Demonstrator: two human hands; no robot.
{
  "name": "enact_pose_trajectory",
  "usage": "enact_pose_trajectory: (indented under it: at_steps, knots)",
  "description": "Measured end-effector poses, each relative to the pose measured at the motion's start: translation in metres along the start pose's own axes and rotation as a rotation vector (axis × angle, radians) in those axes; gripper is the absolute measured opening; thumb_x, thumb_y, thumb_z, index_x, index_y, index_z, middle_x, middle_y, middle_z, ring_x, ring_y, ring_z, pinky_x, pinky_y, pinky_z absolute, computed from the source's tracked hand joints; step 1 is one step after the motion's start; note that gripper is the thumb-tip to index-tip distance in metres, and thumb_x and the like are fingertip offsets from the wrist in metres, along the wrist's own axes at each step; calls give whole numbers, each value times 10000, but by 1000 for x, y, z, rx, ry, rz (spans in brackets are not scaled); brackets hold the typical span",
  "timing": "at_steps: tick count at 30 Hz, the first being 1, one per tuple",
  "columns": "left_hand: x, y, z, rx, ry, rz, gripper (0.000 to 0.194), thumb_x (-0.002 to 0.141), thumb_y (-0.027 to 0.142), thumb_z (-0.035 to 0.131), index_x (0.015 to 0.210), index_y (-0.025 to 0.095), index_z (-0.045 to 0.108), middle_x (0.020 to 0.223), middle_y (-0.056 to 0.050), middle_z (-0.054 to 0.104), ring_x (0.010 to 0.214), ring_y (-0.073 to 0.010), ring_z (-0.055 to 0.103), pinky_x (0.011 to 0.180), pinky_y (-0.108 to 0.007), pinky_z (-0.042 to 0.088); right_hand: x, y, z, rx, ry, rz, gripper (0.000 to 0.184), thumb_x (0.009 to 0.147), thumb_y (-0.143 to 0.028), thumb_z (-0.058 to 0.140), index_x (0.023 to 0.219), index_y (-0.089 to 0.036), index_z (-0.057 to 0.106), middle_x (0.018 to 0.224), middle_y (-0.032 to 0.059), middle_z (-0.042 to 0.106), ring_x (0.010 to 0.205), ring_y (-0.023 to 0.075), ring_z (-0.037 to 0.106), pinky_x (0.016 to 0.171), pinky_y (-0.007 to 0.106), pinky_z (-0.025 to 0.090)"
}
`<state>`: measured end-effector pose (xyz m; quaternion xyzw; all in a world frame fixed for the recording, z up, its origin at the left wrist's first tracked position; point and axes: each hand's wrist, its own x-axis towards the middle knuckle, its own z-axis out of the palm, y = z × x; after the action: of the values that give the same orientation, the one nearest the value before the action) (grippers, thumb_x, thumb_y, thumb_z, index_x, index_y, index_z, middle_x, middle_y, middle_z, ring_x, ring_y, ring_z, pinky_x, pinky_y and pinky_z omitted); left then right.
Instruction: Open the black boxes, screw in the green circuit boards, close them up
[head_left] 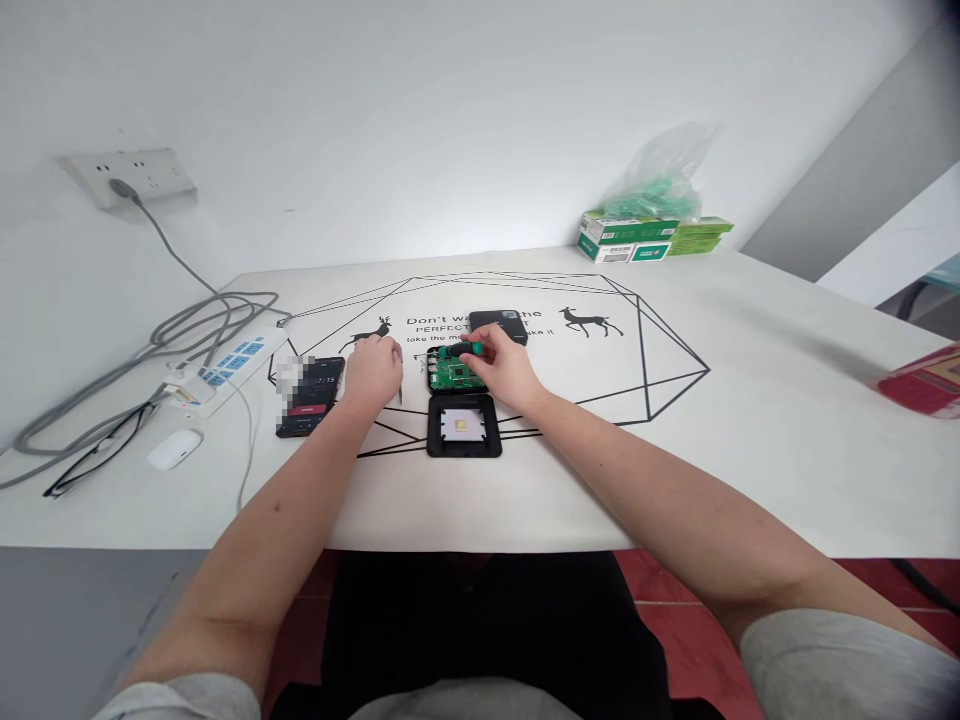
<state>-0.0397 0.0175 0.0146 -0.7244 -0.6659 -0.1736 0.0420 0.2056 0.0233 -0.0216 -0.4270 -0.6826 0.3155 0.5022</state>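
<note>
Right hand [504, 362], one, reached forward: fingers pinched one screwdriver [468, 349] over one circuit board [454, 376] on the table [750, 460]. Left hand [373, 370], one, leftward: fingers curled; whether holding anything could not be told.

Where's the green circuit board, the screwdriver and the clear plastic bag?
Circuit board [452, 376], head view: its green face.
Screwdriver [454, 350], head view: its handle.
Plastic bag [666, 172], head view: its clear middle.

Phone [327, 384] left of circuit board [454, 374], tray [463, 449] in front.
</note>
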Motion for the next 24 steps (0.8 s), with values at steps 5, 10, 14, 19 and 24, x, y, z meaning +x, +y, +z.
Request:
enact_pose_trajectory:
  at_steps: [5,10,14,19,24]
  knots:
    - [0,-1,0,-25,-11,-3,312,1022,141,489,1035,185,798,1142,-187,746,1189,-380,637,1035,-493,512,0,-4,0,29,25,11,260,851,-383,723,1031,-281,564,1265,82,811,1003,256,757,980,528,611]
    - [2,1,-2,-266,-18,-80,217,945,120,574,994,181,776,1165,-174,754,1203,-371,647,1071,-481,498,2,-7,-2,181,111,24,346,827,-441,771,1036,-281,546,1204,75,803,987,232,733,928,476,611]
    - [2,3,-4,-727,-103,-315,176,821,113,676,952,200,752,1116,-106,776,1077,-289,686,993,-406,525,7,-7,-7,353,163,36,411,805,-449,805,1042,-290,509,1133,48,773,956,206,727,958,468,618]
    - [2,4,-9,-968,-286,-395,156,769,165,721,921,179,754,1030,-108,799,744,-174,662,683,-319,520,12,-9,-15,425,206,23,397,795,-382,795,1033,-293,490,1056,24,760,963,209,726,912,451,645]
    - [0,5,-18,-1168,-458,-428,234,697,183,867,911,162,775,1014,-118,792,719,-139,646,645,-282,505,11,-15,-19,391,218,29,321,820,-316,710,1035,-293,474,1056,23,763,987,208,731,914,459,654]
